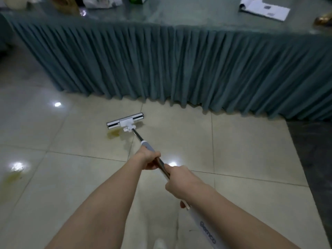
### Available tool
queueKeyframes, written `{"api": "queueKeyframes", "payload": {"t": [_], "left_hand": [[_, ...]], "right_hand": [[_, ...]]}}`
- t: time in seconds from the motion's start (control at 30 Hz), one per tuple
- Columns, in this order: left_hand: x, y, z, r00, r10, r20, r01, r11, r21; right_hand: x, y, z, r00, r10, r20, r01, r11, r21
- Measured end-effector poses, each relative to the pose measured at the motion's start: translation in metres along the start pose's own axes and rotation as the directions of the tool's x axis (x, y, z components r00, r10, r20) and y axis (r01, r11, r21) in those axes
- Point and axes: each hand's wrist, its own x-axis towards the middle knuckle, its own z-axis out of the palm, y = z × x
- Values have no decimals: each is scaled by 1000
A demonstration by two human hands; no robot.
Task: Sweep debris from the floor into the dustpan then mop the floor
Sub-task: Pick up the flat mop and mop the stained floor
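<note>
A flat mop with a white and black head (125,120) lies on the pale tiled floor (233,144), just beyond a yellowish stain (113,134). Its metal pole (138,136) runs back toward me. My left hand (150,159) grips the pole at the grey collar. My right hand (181,182) grips it lower down, nearer my body, above the white handle section (206,229) with lettering. A second yellowish stain (11,178) lies at the far left of the floor. No dustpan or broom is in view.
A long table with a pleated teal skirt (179,65) stands right behind the mop head. On it lie a plastic bag (102,1) and an open booklet (264,8). A dark floor strip (312,159) runs along the right.
</note>
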Motion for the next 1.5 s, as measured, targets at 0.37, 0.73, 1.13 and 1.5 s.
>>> {"api": "queueKeyframes", "payload": {"t": [0.37, 0.73, 1.13, 1.5], "left_hand": [[52, 34, 19, 975, -167, -147, 120, 951, -285], [89, 35, 24, 961, -229, -152, 148, 898, -414], [124, 52, -54, 960, -189, -208, 110, 934, -339], [205, 70, -193, 965, -156, -211, 81, 942, -327]], "right_hand": [[89, 20, -71, 972, -111, 205, 155, 965, -212], [129, 15, -75, 955, -61, 290, 120, 975, -189], [179, -61, -63, 960, -45, 277, 88, 986, -142], [276, -183, -30, 971, -32, 239, 61, 991, -116]]}}
